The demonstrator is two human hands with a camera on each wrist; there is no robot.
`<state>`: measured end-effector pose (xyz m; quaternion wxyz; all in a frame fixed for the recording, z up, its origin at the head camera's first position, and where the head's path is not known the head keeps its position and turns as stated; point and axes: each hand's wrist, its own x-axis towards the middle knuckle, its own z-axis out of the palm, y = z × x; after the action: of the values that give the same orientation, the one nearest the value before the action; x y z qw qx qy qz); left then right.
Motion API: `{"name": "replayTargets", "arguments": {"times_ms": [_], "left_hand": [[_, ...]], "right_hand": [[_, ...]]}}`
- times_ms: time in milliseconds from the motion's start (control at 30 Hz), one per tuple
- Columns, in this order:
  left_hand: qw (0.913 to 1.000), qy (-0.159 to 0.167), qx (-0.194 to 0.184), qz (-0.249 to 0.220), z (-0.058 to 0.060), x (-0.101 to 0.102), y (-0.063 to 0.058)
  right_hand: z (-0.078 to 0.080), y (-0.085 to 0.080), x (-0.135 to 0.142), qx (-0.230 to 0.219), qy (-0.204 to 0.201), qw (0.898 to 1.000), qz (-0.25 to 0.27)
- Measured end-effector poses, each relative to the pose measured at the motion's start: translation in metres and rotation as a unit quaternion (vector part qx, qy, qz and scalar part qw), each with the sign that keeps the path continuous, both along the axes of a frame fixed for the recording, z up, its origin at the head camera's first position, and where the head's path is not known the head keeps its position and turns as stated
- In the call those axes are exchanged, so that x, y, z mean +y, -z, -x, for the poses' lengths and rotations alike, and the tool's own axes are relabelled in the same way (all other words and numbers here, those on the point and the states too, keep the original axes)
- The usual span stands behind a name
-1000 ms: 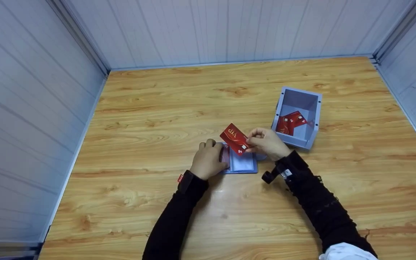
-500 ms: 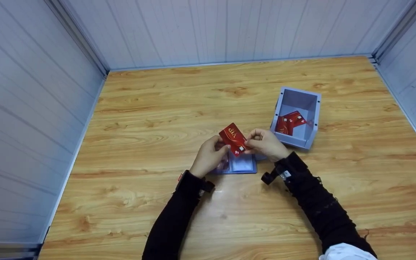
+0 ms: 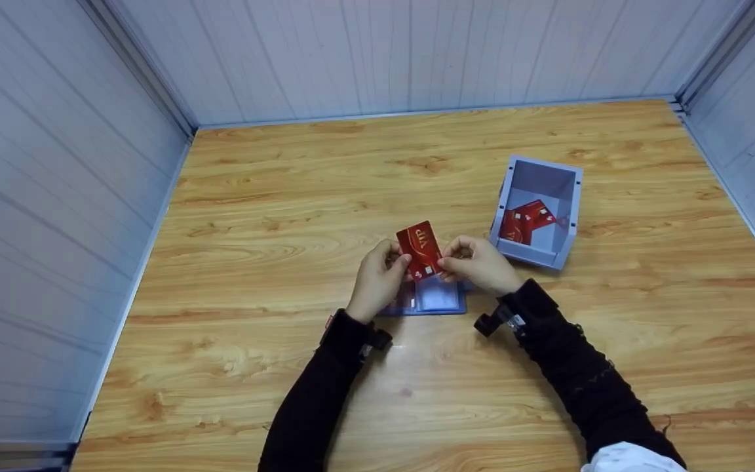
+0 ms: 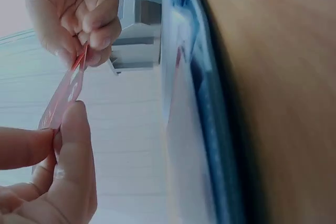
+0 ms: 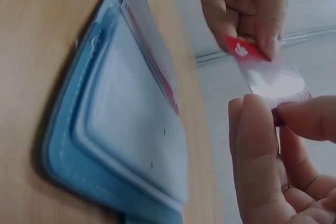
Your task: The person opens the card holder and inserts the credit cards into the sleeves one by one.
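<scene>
Both hands hold one red card marked VIP, tilted above an open blue card holder. My left hand pinches the card's left edge between thumb and fingers. On the opposite edge, the thumb and fingers of my right hand pinch it too. The right wrist view shows glare across the card. Below it, the holder lies spread with its clear plastic sleeves up; red shows in the sleeve on its left side. From the left wrist view the card appears nearly edge-on.
A grey plastic bin stands to the right, just beyond my right hand, with several red cards inside. The wood-grain table is bounded by pale panel walls at the back and sides. A camera is strapped to each wrist.
My left hand has come off the card holder and risen to take the card's left edge. The card has turned slightly more upright and shifted a little left, with the right hand following.
</scene>
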<state>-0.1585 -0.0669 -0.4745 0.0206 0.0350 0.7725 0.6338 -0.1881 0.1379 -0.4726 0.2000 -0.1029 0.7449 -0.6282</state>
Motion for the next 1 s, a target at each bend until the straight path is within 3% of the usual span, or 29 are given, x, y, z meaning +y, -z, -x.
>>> {"name": "replayTargets", "arguments": {"times_ms": [67, 100, 233, 333, 567, 800, 1000], "left_hand": [[0.9998, -0.003, 0.004, 0.018, 0.0, -0.003, -0.002], [0.9994, -0.004, 0.009, 0.034, 0.001, -0.004, -0.003], [0.9946, -0.007, 0.023, 0.101, 0.001, -0.011, -0.005], [0.9912, -0.002, 0.011, 0.132, 0.001, -0.013, -0.006], [0.9856, -0.003, -0.03, 0.167, 0.003, -0.018, -0.005], [0.9802, 0.011, -0.061, 0.188, 0.004, -0.022, -0.001], [0.9773, 0.022, -0.061, 0.202, 0.003, -0.02, 0.001]], "right_hand": [[-0.001, -0.001, 0.002, 0.067, -0.006, 0.995, -0.07], [-0.002, -0.001, 0.003, 0.105, -0.005, 0.988, -0.114], [-0.004, -0.001, 0.006, 0.235, -0.004, 0.933, -0.272], [-0.005, 0.0, 0.007, 0.25, -0.016, 0.911, -0.328], [-0.003, 0.003, 0.007, 0.221, -0.052, 0.9, -0.371], [-0.001, 0.006, 0.008, 0.214, -0.06, 0.903, -0.367], [-0.001, 0.007, 0.009, 0.213, -0.063, 0.907, -0.358]]}}
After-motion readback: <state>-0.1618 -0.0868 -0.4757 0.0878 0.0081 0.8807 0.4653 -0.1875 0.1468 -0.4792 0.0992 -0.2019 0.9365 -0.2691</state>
